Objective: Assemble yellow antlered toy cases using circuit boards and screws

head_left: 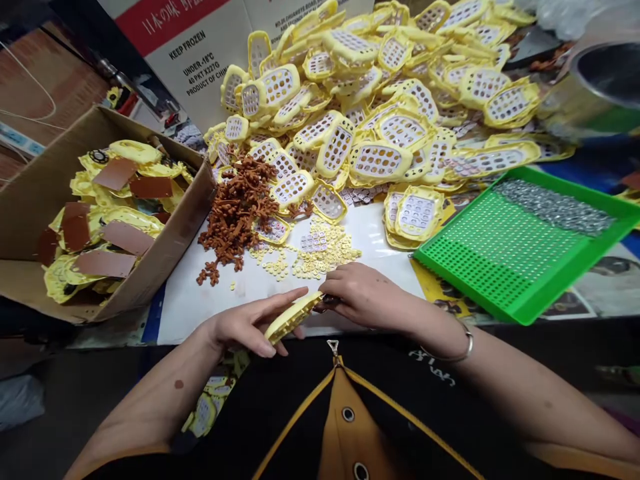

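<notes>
Near edge: the white sheet [190, 307] is running to the front of the table, and both hands are working over that front strip, close to the person's dark clothing [425, 413].
Left limit: the cardboard box [175, 233] is standing at the left, its right wall bordering the sheet; yellow parts [135, 152] are filling its inside.
Right limit: the green tray [525, 253] is lying at a slant, one corner reaching the front edge, and metal bits [560, 207] are gathering along its far side.
Far limit: the heap of yellow shells [383, 162] is spreading across the back; the brown pieces [235, 207] and the small yellow pieces [325, 253] are lying nearer.
Room to move: white is showing between the box and the left hand [257, 323], and between the small yellow pieces and the tray.
Shell in work: the held yellow shell [296, 315] is tilting between the hands, its upper end pointing to the right hand [357, 293].
Left fingers: they are clamping the shell's lower part, the thumb pressing the near side, the other fingers spreading behind.
Right fingers: they are curling close together at the shell's upper end, beside something dark [329, 301]; their tips are hiding, so I cannot tell what they are gripping.
</notes>
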Demonstrator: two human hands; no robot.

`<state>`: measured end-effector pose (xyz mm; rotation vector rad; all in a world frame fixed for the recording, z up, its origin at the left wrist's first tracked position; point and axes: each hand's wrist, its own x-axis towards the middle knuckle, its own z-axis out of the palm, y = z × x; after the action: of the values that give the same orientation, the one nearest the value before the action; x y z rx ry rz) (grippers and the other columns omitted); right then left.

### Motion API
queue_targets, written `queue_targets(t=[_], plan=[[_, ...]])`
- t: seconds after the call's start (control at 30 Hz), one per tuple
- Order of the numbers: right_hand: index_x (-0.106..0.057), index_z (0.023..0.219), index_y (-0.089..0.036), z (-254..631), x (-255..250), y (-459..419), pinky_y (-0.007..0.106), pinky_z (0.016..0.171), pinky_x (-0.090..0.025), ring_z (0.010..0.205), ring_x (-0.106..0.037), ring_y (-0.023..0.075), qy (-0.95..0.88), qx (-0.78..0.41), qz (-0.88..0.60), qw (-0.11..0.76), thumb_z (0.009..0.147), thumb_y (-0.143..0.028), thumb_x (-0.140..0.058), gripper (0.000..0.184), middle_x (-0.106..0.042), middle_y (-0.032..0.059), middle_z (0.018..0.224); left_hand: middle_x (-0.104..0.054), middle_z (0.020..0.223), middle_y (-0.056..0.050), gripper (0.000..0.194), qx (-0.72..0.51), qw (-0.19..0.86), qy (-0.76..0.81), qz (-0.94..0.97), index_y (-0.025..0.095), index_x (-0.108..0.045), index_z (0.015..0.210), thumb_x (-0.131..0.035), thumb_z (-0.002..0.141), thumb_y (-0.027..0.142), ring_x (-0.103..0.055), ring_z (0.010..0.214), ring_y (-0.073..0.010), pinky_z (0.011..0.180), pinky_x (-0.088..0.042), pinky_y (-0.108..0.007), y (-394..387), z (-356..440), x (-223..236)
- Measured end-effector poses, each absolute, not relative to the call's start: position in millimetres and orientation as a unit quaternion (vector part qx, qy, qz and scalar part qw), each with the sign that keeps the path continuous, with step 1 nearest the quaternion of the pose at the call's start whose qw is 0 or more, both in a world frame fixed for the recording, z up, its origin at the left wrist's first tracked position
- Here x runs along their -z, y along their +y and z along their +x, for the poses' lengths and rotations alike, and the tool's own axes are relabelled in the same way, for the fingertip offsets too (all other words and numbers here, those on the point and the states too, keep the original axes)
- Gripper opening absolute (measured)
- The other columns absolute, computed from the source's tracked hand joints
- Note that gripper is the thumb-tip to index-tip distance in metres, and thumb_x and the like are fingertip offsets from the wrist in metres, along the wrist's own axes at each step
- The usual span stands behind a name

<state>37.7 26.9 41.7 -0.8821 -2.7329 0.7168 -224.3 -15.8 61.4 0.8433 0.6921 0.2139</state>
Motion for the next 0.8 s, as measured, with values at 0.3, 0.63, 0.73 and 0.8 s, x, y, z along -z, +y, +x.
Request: queue_targets(t=[0.3, 0.63, 0.73, 0.8], plan=[[-0.065, 0.083, -0.017, 47.7, -62.9, 17.5, 0.033, 0.067, -0.029, 0.068, -0.058, 0.0197, -0.932, -0.031, -0.339, 0.125, 0.085, -0.016, -0.056, 0.009, -0.067, 0.0058, 0.073, -0.031, 0.154, -0.008, 0.099, -0.113, 0.873, 0.320, 0.350, 0.036, -0.030, 0.149, -0.074, 0.063, 0.017, -0.041, 0.130, -0.0335, 0.082, -0.051, -0.033, -2.9, -186.4, -62.4], [-0.068, 0.091, -0.018, 52.4, -50.5, 22.8, 0.029, 0.061, -0.034, 0.071, -0.061, 0.0189, -0.820, -0.316, -0.465, 0.100, 0.086, -0.030, -0.059, 0.016, -0.072, 0.0060, 0.079, -0.060, 0.120, -0.007, 0.078, -0.274, 0.787, 0.451, 0.320, 0.028, -0.057, 0.128, -0.079, 0.055, 0.013, -0.056, 0.101, -0.0214, 0.084, -0.045, -0.031, -11.1, -160.0, -40.9], [-0.067, 0.083, -0.018, 54.5, -25.8, 25.8, 0.027, 0.062, -0.040, 0.070, -0.061, 0.0165, -0.704, -0.544, -0.427, 0.163, 0.085, -0.045, -0.058, 0.029, -0.070, 0.0034, 0.077, -0.062, 0.123, -0.007, 0.080, -0.363, 0.760, 0.424, 0.333, 0.024, -0.059, 0.127, -0.079, 0.050, 0.014, -0.057, 0.105, -0.0224, 0.092, -0.042, -0.031, -12.6, -170.1, -39.8], [-0.066, 0.082, -0.017, 51.9, -15.0, 24.5, 0.028, 0.065, -0.044, 0.073, -0.061, 0.0166, -0.632, -0.626, -0.405, 0.211, 0.080, -0.051, -0.061, 0.034, -0.069, 0.0037, 0.080, -0.063, 0.122, -0.008, 0.086, -0.381, 0.771, 0.395, 0.322, 0.023, -0.056, 0.131, -0.078, 0.048, 0.016, -0.061, 0.098, -0.0226, 0.085, -0.046, -0.031, -13.2, -174.0, -43.7]])
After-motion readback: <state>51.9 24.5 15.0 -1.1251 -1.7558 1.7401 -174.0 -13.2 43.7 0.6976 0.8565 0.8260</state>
